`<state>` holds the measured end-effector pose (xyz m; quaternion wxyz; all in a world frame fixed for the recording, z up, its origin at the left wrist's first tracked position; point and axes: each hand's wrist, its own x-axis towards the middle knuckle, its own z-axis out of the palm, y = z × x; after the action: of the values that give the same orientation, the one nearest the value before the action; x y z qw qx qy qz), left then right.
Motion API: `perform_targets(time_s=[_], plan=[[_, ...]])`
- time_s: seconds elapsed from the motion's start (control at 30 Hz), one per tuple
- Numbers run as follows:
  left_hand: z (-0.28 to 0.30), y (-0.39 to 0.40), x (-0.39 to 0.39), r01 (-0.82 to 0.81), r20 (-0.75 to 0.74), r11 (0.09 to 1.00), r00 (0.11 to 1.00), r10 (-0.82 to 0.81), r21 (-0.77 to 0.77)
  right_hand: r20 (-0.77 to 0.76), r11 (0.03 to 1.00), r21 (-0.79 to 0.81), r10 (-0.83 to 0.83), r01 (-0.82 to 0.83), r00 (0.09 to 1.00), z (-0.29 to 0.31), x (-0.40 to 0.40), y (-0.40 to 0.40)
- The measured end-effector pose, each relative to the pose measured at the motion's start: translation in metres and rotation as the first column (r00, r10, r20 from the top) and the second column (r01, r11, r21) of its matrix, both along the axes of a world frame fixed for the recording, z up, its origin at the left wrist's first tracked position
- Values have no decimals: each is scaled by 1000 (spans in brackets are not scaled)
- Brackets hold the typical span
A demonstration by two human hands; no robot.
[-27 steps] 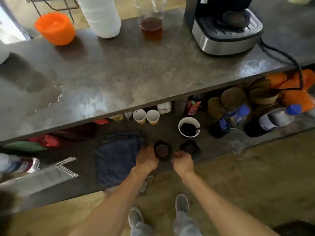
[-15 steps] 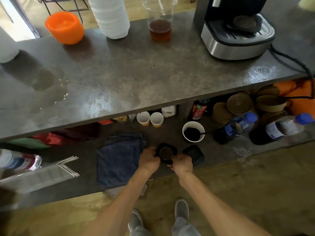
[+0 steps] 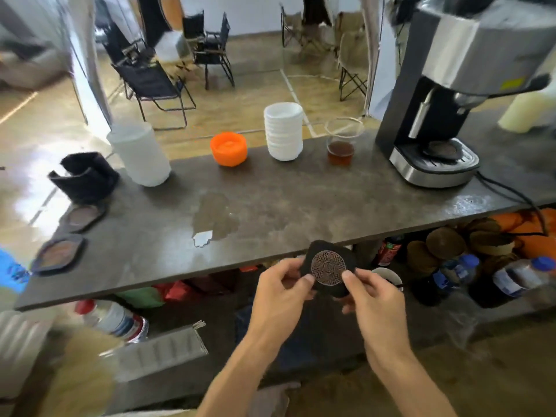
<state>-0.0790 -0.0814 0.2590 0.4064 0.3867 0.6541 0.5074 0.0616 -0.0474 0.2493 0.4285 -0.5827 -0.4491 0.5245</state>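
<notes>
Head view (the only one there is): the coaster [image 3: 328, 267], a dark pad with a round patterned disc in its middle, is now in the air just in front of the near edge of the bench [image 3: 301, 203], its face tilted toward the camera. Half a second ago it lay on the lower shelf [image 3: 451, 322] under the bench, with both hands closing on it, so it has been lifted to bench height. The left grip [image 3: 281, 299] pinches the coaster's left rim, thumb on the face. The right grip [image 3: 376, 302] grasps the right rim the same way. I judge the fetching done and the setting-down still to come. Two similar coasters [image 3: 82, 216] lie at the bench's left end, so the bench top seems the likely place.

The fingers behind the coaster are hidden. The lower shelf is dark, and a white cup [image 3: 388, 273] there is partly covered by the right grip. A round dark thing sits on the tray of the coffee machine [image 3: 436, 115] (perhaps another coaster; I cannot tell). The machine's top is cut off, and the picture's left edge is smeared.
</notes>
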Motion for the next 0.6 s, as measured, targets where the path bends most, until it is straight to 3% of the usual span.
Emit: perform_targets(time_s=[0.2,0.3,0.6], plan=[[57,-13,-72,-101,-3,988,995,102,120,-92,980,133,163,-150,982,56,-71,0],[69,-11,-106,-174,-95,973,977,189,154,-89,959,159,251,-235,964,68,-107,13],[94,-34,-206,-451,-228,869,841,491,204,-117,849,170,522,-501,845,90,-225,31]])
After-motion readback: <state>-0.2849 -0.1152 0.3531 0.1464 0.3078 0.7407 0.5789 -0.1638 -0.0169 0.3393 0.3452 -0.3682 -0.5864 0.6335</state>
